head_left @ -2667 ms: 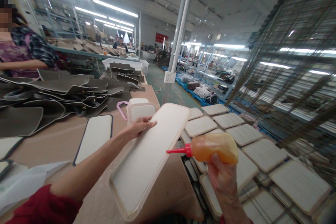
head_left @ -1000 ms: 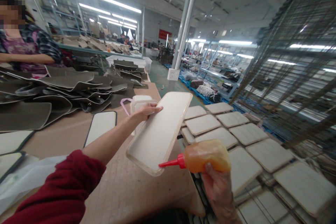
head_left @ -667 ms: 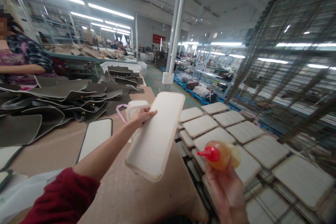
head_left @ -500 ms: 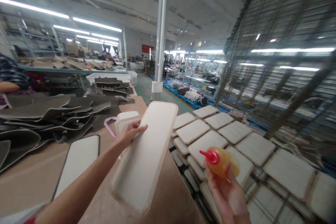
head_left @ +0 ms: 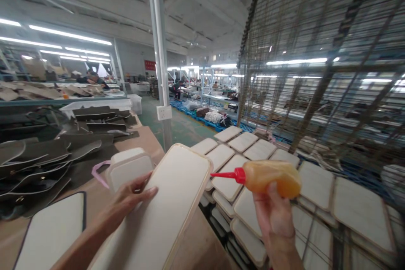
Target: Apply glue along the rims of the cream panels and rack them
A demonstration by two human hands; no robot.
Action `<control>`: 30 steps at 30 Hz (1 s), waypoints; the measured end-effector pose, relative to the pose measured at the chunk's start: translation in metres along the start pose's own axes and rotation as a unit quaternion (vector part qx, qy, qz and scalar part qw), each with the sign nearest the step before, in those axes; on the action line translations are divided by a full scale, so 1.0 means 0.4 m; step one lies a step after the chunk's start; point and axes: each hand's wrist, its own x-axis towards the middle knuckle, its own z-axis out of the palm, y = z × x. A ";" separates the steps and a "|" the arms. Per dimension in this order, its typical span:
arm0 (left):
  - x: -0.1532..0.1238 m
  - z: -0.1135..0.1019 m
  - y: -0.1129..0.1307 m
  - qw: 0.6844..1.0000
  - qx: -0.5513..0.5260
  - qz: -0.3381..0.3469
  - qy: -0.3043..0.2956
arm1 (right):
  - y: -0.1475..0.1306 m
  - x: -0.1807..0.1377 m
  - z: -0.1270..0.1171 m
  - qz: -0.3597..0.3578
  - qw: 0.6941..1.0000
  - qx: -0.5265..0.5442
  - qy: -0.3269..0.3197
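My left hand grips the left edge of a long cream panel with rounded corners, thumb on its face. The panel is held tilted, its lower end running out of view. In my right hand lies a squeeze bottle of amber liquid, held on its side. Its red nozzle points left, with the tip at or very close to the panel's upper right edge; I cannot tell whether they touch. Behind my left hand a stack of smaller white panels stands beside a pink strap.
Rows of stacked cream panels fill the right side. Dark grey sheet pieces lie piled at left, near a dark-edged white panel on the brown tabletop. A pole with a socket box rises beyond the table. A wire rack leans at right.
The bottle has turned level and come left, bringing its nozzle to the panel's edge. My view has swung right, shifting the surroundings left. My left hand keeps its hold on the panel.
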 end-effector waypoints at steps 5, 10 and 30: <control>-0.011 0.024 0.023 1.000 0.016 0.006 0.022 | 0.006 0.040 0.014 -0.076 0.996 -0.023 -0.039; -0.018 0.022 0.022 0.997 0.024 -0.026 0.064 | 0.001 0.088 0.003 -0.078 0.992 -0.059 -0.084; -0.016 -0.023 0.001 0.998 -0.010 -0.031 0.055 | -0.001 0.050 -0.033 0.012 0.988 -0.112 -0.103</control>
